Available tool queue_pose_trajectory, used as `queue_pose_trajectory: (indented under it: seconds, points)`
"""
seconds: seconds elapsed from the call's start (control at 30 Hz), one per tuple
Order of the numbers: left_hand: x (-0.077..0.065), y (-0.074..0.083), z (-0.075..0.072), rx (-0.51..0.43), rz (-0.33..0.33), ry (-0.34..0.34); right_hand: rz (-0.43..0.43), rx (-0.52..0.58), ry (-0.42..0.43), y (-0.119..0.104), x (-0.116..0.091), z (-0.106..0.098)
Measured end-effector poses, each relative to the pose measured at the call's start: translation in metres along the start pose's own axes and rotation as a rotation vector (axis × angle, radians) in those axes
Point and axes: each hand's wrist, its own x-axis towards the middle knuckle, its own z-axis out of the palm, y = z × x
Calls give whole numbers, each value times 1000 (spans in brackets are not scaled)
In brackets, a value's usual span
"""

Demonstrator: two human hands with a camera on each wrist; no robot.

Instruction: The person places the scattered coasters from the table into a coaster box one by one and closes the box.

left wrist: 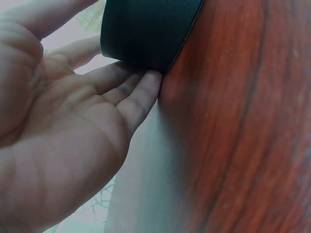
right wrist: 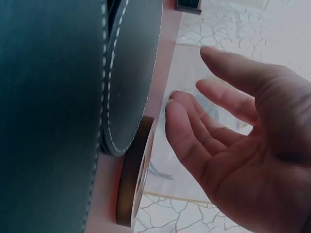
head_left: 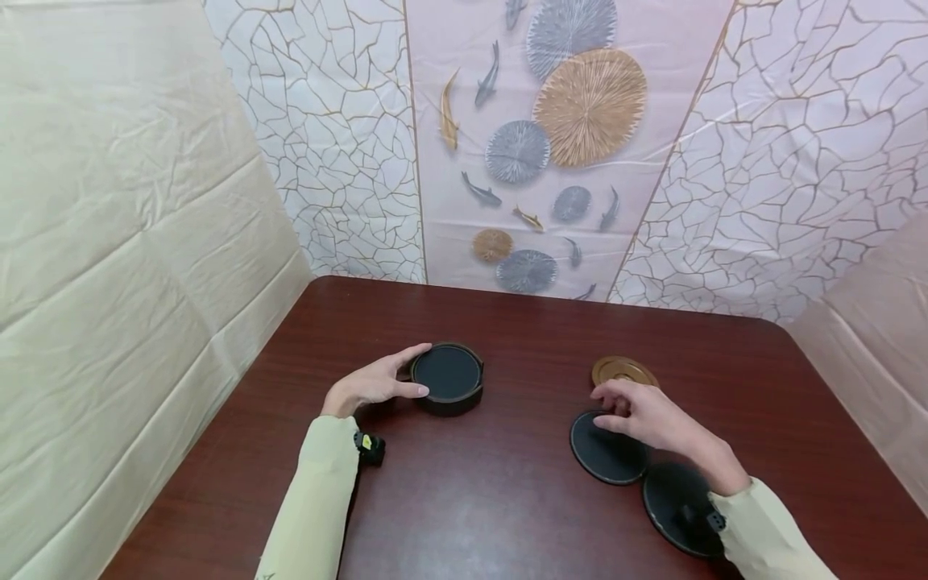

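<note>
My left hand [head_left: 377, 380] holds a round black coaster holder [head_left: 448, 407] from its left side, thumb at the near rim and forefinger at the far rim. A black coaster [head_left: 445, 372] lies in the top of this holder. In the left wrist view, fingertips [left wrist: 153, 80] rest against the dark wall of the holder, low by the table. My right hand [head_left: 645, 415] hovers above a black stitched coaster [head_left: 609, 459], fingers loosely bent with nothing between them. Just beyond it lies a brown round wooden piece [head_left: 623, 369]. Nearer, a second black coaster [head_left: 677, 503] is partly hidden under the right wrist.
The dark red-brown wooden table [head_left: 471, 499] ends at a patterned backdrop [head_left: 522, 201]. Cream cloth [head_left: 130, 242] hangs along the left side, with more cloth [head_left: 863, 322] on the right. The two black coasters lie edge to edge at the right.
</note>
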Motion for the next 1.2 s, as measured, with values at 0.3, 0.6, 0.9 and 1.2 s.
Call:
queue_pose_trajectory:
  seconds: [0.3,0.6,0.9,1.2]
  points:
    - [1,-2,0,4,7,3,60,-35,-119,9,-2,-7]
    - [2,-4,0,6,0,8,114,-34,-236,15,-5,-9]
    - [0,-5,-1,-5,17,1,232,-43,-307,11,-6,-10]
    - [1,-4,0,-6,18,3,257,-64,-300,6,-6,-7]
